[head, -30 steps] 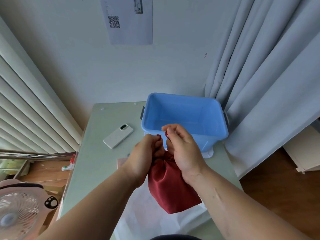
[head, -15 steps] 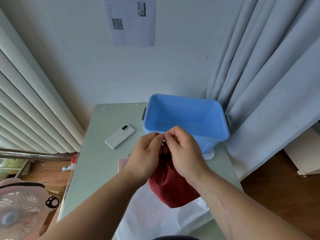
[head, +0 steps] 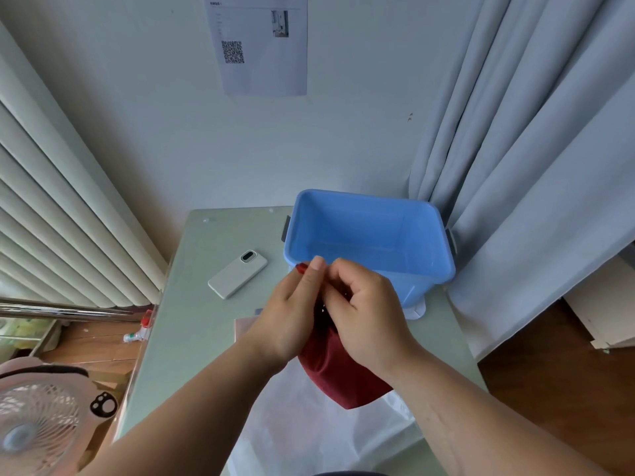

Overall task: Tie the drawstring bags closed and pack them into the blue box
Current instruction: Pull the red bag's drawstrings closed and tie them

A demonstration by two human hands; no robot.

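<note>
Our left hand and right hand meet at chest height, knuckles almost touching. Both pinch with curled fingers, forearms angled inward.

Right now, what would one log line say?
left hand: pinching drawstring | right hand: pinching drawstring | red bag: held up, untied | blue box: empty

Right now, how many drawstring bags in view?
1. The red drawstring bag hangs between the left hand and right hand, in front of the blue box, which looks empty. More may be hidden beneath the white plastic.
</note>
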